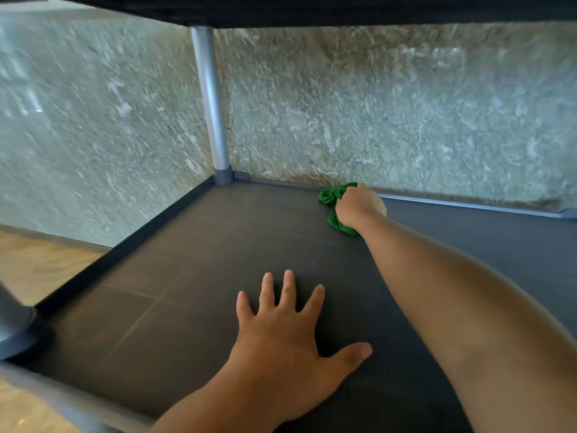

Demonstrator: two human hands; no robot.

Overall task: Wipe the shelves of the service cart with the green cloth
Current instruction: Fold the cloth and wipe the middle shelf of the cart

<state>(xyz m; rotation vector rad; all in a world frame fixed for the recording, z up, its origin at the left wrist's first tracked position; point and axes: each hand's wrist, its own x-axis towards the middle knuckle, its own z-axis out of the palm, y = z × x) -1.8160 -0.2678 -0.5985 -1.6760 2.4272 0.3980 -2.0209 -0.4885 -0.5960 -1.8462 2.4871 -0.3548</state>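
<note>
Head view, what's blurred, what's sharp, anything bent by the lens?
Head view: motion smears the stone wall at left; the left hand and shelf look sharp; the wide lens leans the silver post; the right hand gripping the green cloth is soft.

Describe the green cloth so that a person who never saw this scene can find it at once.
Start at the dark shelf of the cart and follow its far edge rightward from the silver corner post. There the right hand grips a bunched green cloth against the shelf. It is the only bright green thing in view.
</note>
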